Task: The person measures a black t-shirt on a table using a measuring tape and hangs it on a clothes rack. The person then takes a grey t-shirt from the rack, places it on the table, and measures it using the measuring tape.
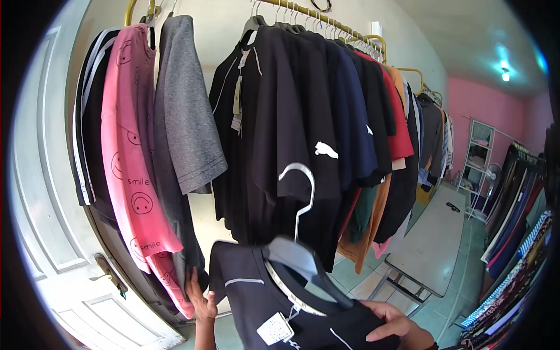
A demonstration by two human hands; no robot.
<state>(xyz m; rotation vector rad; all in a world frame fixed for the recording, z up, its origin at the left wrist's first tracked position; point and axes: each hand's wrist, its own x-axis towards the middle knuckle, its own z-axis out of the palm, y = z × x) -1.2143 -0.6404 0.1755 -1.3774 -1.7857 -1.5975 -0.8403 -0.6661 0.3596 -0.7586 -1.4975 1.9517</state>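
Observation:
A black T-shirt [245, 303] with white piping hangs on a grey hanger [291, 259] with a metal hook, low in front of me. A white paper tag [275, 328] dangles from its neckline. My right hand [386, 322] grips the shirt's shoulder, thumb on the front. Beside the other shoulder is my left hand [202, 297], its fingers stretched upward and apart. Those fingers are at the lower end of a dark grey garment [182, 233]; whether they touch it I cannot tell.
Several dark T-shirts [280, 105] hang from a gold rail [309, 13] ahead. At left are a pink smiley garment [131, 151] and a white door [52, 233]. A long table [429, 245] stands at right, past which more clothes [513, 233] hang.

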